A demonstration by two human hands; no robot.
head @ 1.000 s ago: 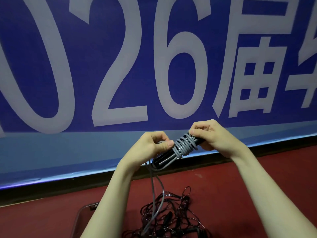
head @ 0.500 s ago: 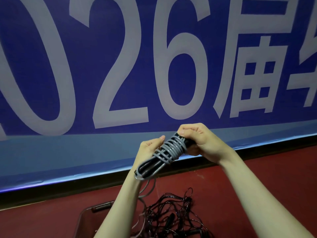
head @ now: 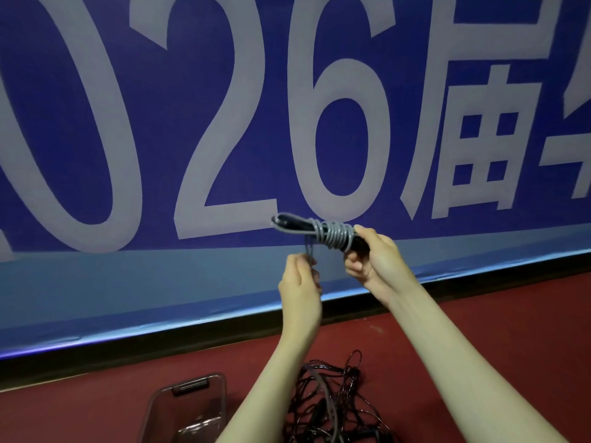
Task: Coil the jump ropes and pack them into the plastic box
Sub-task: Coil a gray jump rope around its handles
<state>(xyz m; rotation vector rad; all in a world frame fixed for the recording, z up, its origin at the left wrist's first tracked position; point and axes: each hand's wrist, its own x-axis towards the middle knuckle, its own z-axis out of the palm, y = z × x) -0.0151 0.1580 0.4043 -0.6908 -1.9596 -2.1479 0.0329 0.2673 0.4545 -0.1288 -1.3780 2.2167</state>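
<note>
a big blue banner point(head: 96, 155) with pale numerals "026" and further characters fills the wall behind, with a lighter blue band along its foot and a black strip below that, meeting a red floor point(head: 527, 330).

low on the left, a clear plastic box point(head: 187, 407) sits on the floor, open at the top, with a dark latch on its far rim; what lies inside is too dim to tell. just right of it, partly hidden by the left forearm, a tangled pile point(head: 332, 401) of thin black ropes lies on the floor, apart from the box.

above, the left hand point(head: 300, 282) is raised in front of the light band, its fingers curled in and pinching the loose grey strand that hangs down from the bundle. the strand runs short and nearly straight up from the fingertips to the wraps.

right of it and a little higher, the grey rope point(head: 332, 235) is wound in several tight turns round dark handles, which lie nearly level and point left, the free end sticking out toward the numeral 6. a grey loop hugs that far tip.

the right hand point(head: 371, 254) grips the near end of the handles, thumb on top by the last turn, fingers curled beneath. the bundle is held in the air, well above the box and the pile.
</note>
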